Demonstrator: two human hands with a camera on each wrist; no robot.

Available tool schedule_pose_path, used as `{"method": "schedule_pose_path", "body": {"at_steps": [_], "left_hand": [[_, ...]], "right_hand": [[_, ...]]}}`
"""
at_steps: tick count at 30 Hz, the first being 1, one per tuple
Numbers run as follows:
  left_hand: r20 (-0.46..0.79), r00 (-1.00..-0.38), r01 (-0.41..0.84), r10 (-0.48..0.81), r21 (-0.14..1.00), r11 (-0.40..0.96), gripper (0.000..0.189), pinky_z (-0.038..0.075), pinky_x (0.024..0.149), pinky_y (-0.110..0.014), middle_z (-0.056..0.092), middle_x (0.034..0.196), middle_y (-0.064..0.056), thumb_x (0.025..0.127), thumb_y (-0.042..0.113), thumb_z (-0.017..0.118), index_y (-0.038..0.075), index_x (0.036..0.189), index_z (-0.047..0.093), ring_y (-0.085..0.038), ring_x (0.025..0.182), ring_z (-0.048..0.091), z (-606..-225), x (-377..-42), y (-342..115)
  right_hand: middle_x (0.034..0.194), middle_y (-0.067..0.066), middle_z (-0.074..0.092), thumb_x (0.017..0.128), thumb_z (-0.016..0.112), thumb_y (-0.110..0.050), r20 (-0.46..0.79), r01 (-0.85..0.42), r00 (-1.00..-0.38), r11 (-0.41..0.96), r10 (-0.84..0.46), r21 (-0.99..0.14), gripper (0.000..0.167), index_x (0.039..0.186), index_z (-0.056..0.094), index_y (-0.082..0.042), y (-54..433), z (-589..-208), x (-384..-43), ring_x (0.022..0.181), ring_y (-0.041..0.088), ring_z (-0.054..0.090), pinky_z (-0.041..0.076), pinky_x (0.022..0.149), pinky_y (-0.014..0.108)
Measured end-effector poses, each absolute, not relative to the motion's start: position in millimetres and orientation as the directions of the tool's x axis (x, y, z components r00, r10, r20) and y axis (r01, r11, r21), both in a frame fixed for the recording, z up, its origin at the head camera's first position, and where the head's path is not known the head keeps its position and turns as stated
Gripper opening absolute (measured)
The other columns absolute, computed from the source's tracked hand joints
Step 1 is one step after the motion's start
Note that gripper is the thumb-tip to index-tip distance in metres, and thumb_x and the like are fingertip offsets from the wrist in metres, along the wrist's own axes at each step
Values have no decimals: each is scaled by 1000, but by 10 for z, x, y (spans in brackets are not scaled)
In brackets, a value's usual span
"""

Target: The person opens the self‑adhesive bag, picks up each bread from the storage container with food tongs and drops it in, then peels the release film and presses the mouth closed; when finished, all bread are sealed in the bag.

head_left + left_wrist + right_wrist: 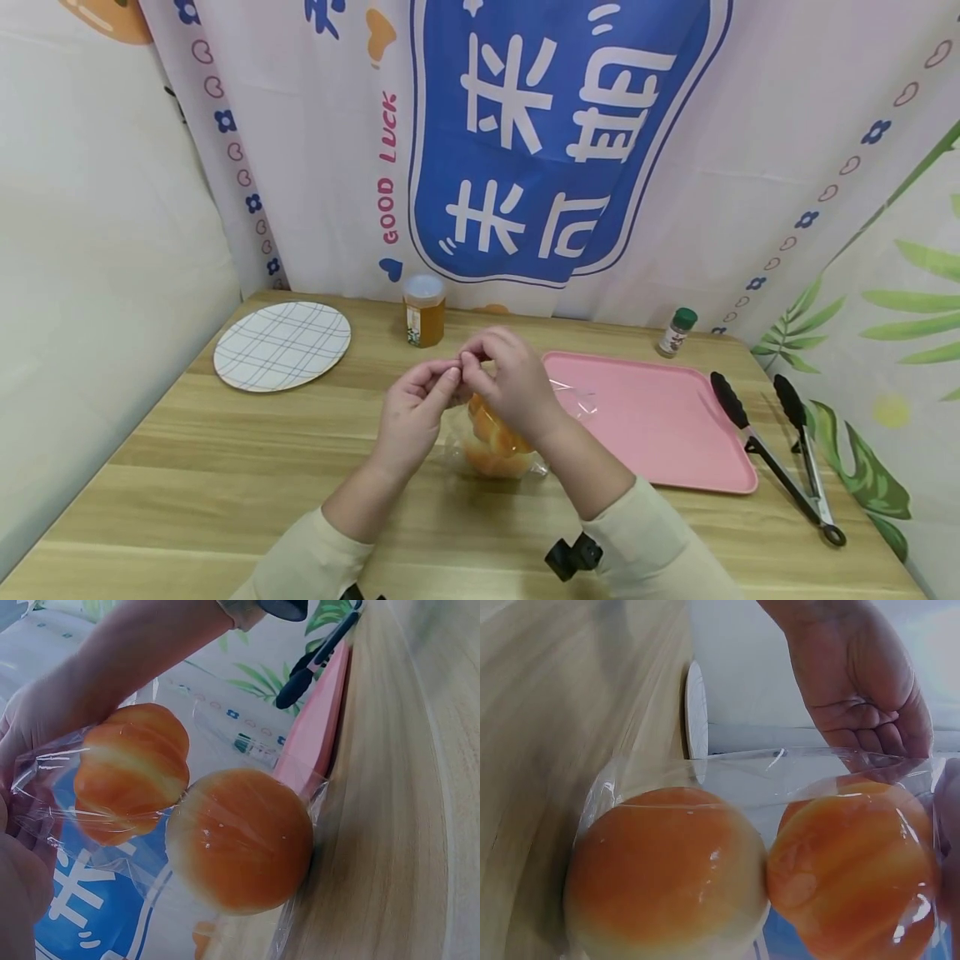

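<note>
In the head view my left hand [408,412] and right hand [513,383] meet over the middle of the table, thumbs and fingertips pinching the gathered top of a clear plastic bag [540,468]. Inside it, a smooth round bun [240,840] sits at the bottom with a ridged, pumpkin-shaped bun [135,769] above it. The bag hangs upright beneath the fingers, its base close to the tabletop. From the right wrist side, the left hand [866,694] shows curled fingers at the bag's upper edge, while the right hand [949,847] is mostly cut off by the frame.
Behind the bag stands a honey-coloured jar [425,312] with a pale lid. A round checked plate [282,346] lies at the back left. To the right are a pink tray [652,417], black-tipped tongs [783,475] and a small green-capped shaker [677,333]. A printed curtain [345,208] hangs behind.
</note>
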State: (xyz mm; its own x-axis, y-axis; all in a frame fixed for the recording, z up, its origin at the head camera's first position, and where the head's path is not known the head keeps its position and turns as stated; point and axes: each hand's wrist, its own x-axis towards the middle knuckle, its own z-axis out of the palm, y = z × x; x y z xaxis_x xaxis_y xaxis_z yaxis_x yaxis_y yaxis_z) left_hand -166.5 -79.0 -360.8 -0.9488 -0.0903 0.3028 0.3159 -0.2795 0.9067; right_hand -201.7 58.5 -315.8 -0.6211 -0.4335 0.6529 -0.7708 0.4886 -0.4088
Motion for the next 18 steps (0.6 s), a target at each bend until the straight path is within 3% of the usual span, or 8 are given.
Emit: {"method": "schedule_pose_path", "body": {"at_steps": [5,11,18], "left_hand": [[288,-955,298,-77,919,-258,23,61,78,-23,75,89,12,99,-1,50,-19,112,55,-5,84,72,-3602,-1655,-804],[253,-963,268,-92,925,-269,23,61,79,-26,76,97,-3,99,0,50,-18,113,55,-8,85,73,-3602,-1665,-813],[235,-965,257,-112,927,-273,22,61,79,-27,76,95,-4,100,1,48,-17,111,54,-9,83,73,-3605,-1667,-827]], "right_hand": [[92,10,65,90,60,-3,630,-737,-665,487,-401,-468,6,92,66,-2,640,-3155,-2029,89,20,61,56,80,30],[90,8,67,86,66,0,648,-796,-582,510,-492,-328,5,90,66,-1,701,-3148,-2055,87,20,63,58,80,30],[91,6,68,84,67,-2,669,-766,-566,608,-482,-209,8,92,67,-3,818,-3159,-2087,87,21,64,57,81,33]]}}
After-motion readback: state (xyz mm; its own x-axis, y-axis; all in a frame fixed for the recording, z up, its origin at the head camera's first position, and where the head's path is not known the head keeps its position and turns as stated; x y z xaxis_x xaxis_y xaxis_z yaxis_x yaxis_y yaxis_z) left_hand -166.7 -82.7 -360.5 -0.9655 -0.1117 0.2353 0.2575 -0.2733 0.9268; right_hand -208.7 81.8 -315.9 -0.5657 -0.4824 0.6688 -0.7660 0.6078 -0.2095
